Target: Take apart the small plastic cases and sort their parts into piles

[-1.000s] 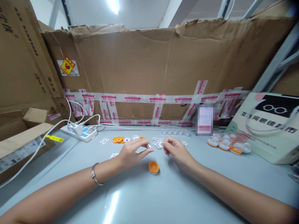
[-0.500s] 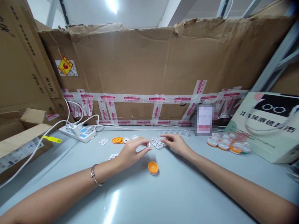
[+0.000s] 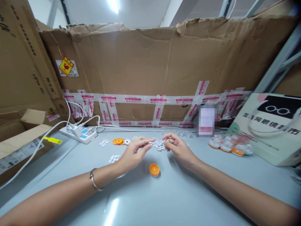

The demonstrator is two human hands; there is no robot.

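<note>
My left hand [image 3: 134,154] has thumb and forefinger pinched on a small white plastic piece, mostly hidden by the fingertips. Just beyond it is a loose pile of small white plastic pieces [image 3: 159,145]. At the pile's right edge, my right hand [image 3: 178,149] has its thumb and forefinger drawn together; whatever is between them is too small to make out. On the table nearer to me, between the forearms, stands a round orange cup-shaped part [image 3: 154,169] with a pale base. White round caps [image 3: 114,158] lie left of my left hand.
Orange discs [image 3: 118,141], a white ring [image 3: 127,142] and small white parts [image 3: 104,142] lie at the back left. Clear domes [image 3: 185,134] line the back. Orange-and-clear assembled pieces [image 3: 238,149] stand by a paper bag [image 3: 265,131]. A power strip [image 3: 80,135] sits at left.
My right thumb and forefinger have curled in closer at the pile's edge. My left hand has shifted slightly, keeping its pinch. The orange part has stayed put.
</note>
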